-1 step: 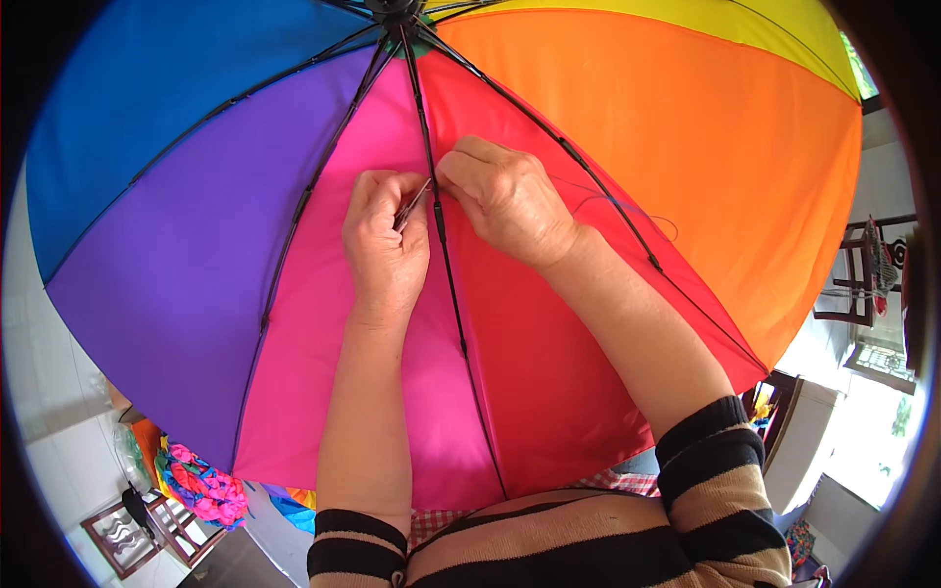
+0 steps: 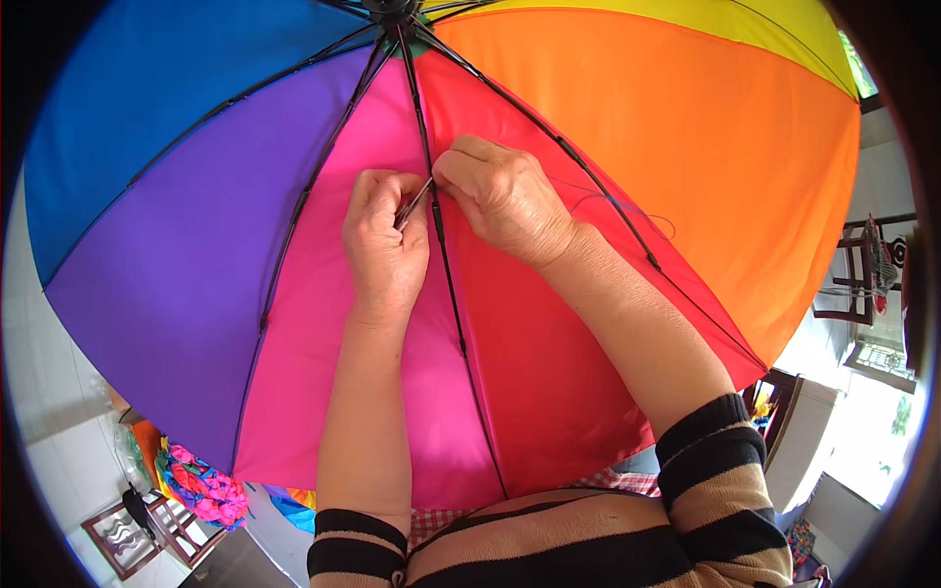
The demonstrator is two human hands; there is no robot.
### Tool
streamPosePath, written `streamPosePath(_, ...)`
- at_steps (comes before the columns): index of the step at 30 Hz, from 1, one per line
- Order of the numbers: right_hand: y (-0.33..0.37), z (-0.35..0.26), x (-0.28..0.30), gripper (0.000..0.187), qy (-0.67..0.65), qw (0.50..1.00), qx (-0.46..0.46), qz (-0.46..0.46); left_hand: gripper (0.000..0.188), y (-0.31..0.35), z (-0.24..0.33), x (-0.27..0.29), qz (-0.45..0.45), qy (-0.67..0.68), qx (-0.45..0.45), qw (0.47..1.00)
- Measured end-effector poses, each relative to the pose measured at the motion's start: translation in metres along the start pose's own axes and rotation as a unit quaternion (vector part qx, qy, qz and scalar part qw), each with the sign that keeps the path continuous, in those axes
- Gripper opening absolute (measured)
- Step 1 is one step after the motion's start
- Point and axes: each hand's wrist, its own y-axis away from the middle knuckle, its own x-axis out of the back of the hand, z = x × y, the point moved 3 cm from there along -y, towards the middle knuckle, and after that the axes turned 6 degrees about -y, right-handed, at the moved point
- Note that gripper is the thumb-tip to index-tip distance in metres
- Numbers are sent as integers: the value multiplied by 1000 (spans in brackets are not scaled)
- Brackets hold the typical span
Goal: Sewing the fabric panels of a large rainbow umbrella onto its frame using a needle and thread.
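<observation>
An opened umbrella with a multicoloured canopy [image 2: 627,147] spreads in front of me, its inner side and black ribs facing me. My left hand [image 2: 385,235], closed over the pink panel, holds a thin metal tool [image 2: 413,204] whose tip points up to a black rib [image 2: 437,220]. The tool's kind is too small to tell. Across that rib, my right hand [image 2: 505,196] is pinched shut over the red panel, its fingertips against the rib. What they grip is hidden. A thin dark thread [image 2: 627,204] loops out from behind this hand toward the orange panel.
The ribs meet at a black hub [image 2: 394,8] at the top. A bunch of colourful fabric [image 2: 206,487] lies beyond the lower left edge, near a dark wooden chair [image 2: 147,529]. Another chair [image 2: 855,279] stands at the far right. Red checked cloth [image 2: 431,524] shows by my lap.
</observation>
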Motion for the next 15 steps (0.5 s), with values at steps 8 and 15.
streamPosePath(8,16,-12,8,9,59,996,-61,23,12,-4,-10,16,-49,15,79,996)
streamPosePath(15,26,-6,4,9,95,994,-25,-40,11,-2,-16,23,-46,55,126,989)
